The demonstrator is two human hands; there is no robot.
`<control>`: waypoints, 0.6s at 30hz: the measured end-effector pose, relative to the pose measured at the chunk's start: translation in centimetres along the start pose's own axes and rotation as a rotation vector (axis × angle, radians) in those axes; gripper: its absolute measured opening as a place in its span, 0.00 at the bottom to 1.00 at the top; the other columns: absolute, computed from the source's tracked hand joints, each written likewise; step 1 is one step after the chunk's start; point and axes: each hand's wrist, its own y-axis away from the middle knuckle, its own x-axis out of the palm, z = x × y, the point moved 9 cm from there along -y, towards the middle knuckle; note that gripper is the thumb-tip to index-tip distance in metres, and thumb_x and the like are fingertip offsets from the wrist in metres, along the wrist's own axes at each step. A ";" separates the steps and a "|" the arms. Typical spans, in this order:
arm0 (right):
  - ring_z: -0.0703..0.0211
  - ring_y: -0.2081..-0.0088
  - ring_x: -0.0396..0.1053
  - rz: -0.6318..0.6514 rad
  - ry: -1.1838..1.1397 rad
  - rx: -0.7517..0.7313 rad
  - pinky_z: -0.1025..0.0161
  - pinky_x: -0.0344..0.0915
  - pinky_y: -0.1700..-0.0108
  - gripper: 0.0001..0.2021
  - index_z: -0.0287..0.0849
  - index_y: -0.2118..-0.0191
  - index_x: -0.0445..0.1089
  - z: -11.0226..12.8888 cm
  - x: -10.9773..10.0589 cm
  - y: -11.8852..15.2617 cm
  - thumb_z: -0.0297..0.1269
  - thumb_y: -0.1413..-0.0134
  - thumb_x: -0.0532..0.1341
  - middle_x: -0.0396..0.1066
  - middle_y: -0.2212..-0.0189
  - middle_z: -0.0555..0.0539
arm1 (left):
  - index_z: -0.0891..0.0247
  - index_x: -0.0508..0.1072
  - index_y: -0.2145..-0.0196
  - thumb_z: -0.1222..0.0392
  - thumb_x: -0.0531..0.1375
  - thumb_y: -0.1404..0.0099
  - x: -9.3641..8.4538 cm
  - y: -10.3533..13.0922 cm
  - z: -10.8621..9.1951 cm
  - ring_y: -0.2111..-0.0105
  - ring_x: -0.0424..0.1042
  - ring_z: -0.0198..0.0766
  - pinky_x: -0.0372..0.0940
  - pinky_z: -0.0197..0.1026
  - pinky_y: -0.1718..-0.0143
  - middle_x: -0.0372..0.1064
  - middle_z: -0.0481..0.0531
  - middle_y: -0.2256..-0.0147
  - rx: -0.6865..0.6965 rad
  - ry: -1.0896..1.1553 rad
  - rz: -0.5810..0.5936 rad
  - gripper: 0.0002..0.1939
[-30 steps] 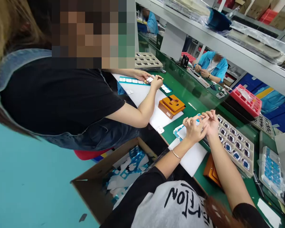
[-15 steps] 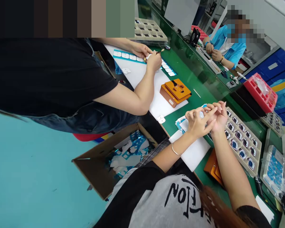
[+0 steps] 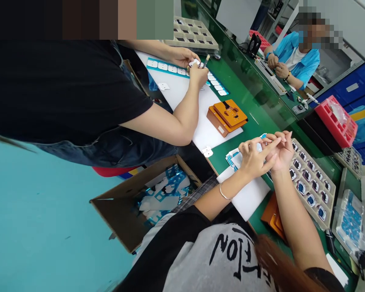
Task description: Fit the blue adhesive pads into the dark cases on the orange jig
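An orange jig sits on a white sheet on the green desk. A cardboard box of blue-and-white scraps stands on the floor below. A red tray lies farther along, near a co-worker in blue.

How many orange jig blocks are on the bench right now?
2. One orange jig sits on the white sheet beside the co-worker's forearm; the other orange jig is partly hidden under the right forearm, near the compartment tray. More may be hidden.
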 end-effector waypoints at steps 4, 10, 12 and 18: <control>0.69 0.79 0.62 -0.014 -0.050 0.004 0.66 0.65 0.71 0.13 0.46 0.72 0.63 0.0 0.2 0.2 0.38 0.34 0.60 0.58 0.83 0.61 | 0.44 0.69 0.39 0.37 0.50 0.32 -0.2 0.0 -0.1 0.51 0.54 0.50 0.49 0.52 0.49 0.56 0.58 0.51 0.006 0.005 -0.026 0.27; 0.69 0.79 0.63 -0.027 -0.026 0.000 0.65 0.66 0.70 0.13 0.46 0.71 0.63 0.0 0.3 0.3 0.39 0.35 0.61 0.58 0.84 0.62 | 0.44 0.69 0.40 0.37 0.51 0.32 -0.2 0.0 -0.1 0.51 0.54 0.50 0.49 0.51 0.49 0.56 0.57 0.51 0.007 0.024 -0.021 0.27; 0.68 0.78 0.63 -0.009 -0.037 0.008 0.65 0.66 0.70 0.12 0.46 0.71 0.63 0.0 0.5 0.3 0.38 0.36 0.62 0.59 0.84 0.62 | 0.44 0.69 0.40 0.37 0.51 0.32 -0.2 0.0 0.0 0.51 0.54 0.50 0.49 0.51 0.48 0.56 0.57 0.51 0.004 0.027 -0.020 0.27; 0.69 0.79 0.62 -0.010 0.008 -0.011 0.65 0.66 0.70 0.13 0.47 0.72 0.63 0.1 0.6 0.4 0.39 0.36 0.62 0.58 0.84 0.62 | 0.46 0.68 0.39 0.36 0.50 0.32 0.1 0.0 0.1 0.51 0.54 0.50 0.49 0.52 0.48 0.56 0.57 0.50 -0.006 0.022 -0.001 0.29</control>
